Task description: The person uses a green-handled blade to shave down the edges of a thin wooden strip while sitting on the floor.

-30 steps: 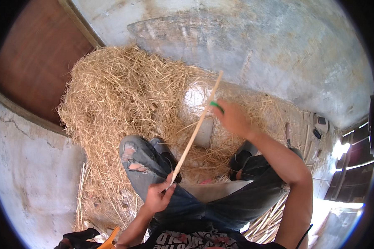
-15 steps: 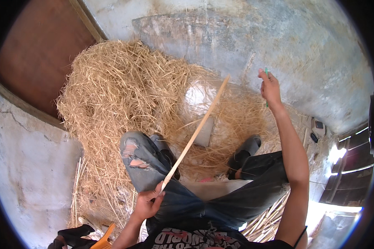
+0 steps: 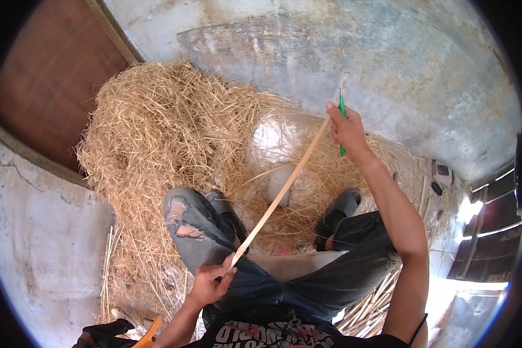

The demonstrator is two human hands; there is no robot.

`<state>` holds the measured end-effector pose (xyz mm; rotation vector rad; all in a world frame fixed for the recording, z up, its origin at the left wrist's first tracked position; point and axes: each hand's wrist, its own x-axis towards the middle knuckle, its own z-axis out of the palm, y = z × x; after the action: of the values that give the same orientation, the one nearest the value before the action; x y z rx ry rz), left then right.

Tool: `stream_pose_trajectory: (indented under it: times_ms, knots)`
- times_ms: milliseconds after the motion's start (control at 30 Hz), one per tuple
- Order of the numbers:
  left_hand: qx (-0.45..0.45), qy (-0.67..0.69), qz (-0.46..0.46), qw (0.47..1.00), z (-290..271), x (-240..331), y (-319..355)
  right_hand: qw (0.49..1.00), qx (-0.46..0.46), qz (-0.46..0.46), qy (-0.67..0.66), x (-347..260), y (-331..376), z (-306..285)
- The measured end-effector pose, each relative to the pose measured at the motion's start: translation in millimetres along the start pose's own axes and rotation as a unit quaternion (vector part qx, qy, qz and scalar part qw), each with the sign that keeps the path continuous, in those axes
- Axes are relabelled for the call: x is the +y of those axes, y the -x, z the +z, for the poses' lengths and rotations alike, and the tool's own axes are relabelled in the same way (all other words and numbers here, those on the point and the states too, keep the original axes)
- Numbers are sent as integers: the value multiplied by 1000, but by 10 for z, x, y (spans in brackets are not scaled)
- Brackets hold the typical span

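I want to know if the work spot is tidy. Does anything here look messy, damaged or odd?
Yes. Loose straw is heaped across the concrete floor and spills around both feet. The jeans are torn open at the left knee. The thin strip stretched between both hands looks intact.

A single head-worn fisheye view looks steeply down from above the seated person's lap, facing forward toward a curved concrete wall (image 3: 388, 52). The left hand (image 3: 210, 284) sits close under the lens near the lower edge; the right hand (image 3: 347, 129) is farther out, up and right. A straw pile (image 3: 168, 139) fills the ground beyond both hands, and straight edges bend near the rim.
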<state>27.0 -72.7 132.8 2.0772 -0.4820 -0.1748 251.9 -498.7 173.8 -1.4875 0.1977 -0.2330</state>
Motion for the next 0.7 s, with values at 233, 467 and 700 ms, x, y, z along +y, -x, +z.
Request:
stream_pose_trajectory:
  times_ms: [233, 467, 700]
  knots:
    - [-70, 117, -106, 985, 22, 70, -58, 998, -48, 45, -10, -77, 191, 45]
    - [-65, 228, -93, 967, 137, 133, -249, 983, -182, 27, 8, -88, 492, 337]
    - [14, 205, -123, 971, 307, 219, -453, 951, -288, -57, 95, 88, 795, 614]
